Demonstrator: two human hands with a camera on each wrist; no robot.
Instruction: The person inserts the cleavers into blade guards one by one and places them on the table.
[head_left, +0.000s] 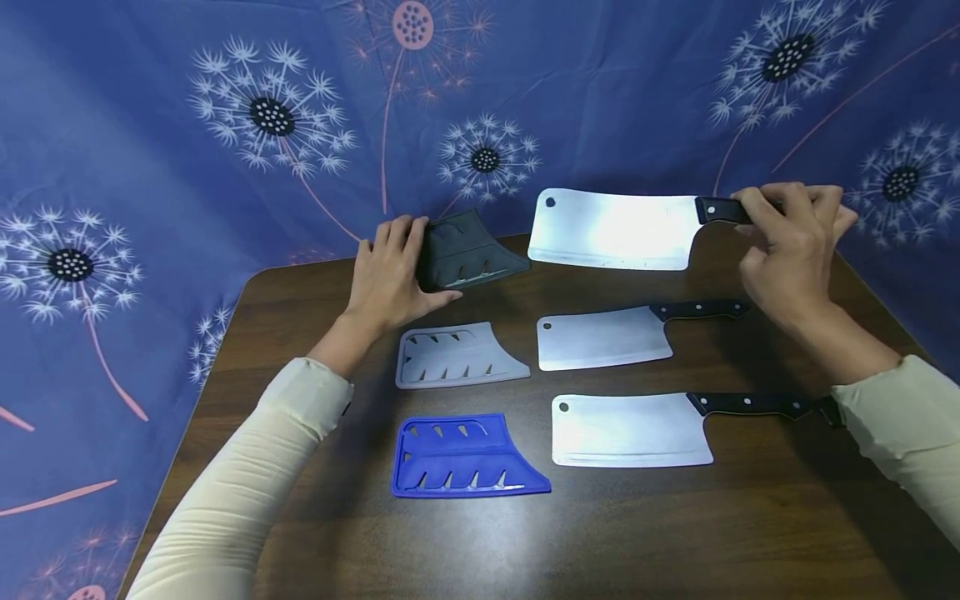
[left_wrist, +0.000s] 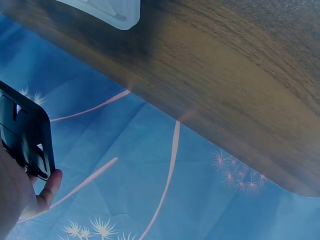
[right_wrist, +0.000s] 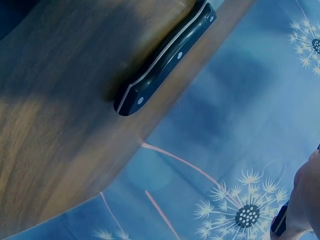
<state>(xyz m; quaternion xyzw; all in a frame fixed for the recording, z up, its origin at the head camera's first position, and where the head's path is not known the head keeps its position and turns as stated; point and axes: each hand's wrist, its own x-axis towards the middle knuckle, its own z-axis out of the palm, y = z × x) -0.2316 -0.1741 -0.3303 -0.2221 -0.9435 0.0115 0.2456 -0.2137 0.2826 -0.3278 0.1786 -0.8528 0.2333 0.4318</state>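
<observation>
My left hand [head_left: 388, 271] grips a black plastic blade guard [head_left: 474, 250] by its left end, raised at the back of the table, with fingers over the top and thumb below. In the left wrist view the same guard [left_wrist: 31, 132] shows its slotted edge. My right hand [head_left: 795, 242] holds the largest cleaver [head_left: 611, 229] by its black handle, the blade pointing left towards the guard's tapered end. Blade and guard are close but apart. Part of the handle is hidden in the fingers.
On the wooden table [head_left: 480, 558] lie a grey blade guard [head_left: 446, 357] and a blue one [head_left: 465, 454], one behind the other. Right of them lie a smaller cleaver [head_left: 603, 337] and another cleaver [head_left: 626, 429]. A blue dandelion-print cloth [head_left: 600, 108] hangs behind.
</observation>
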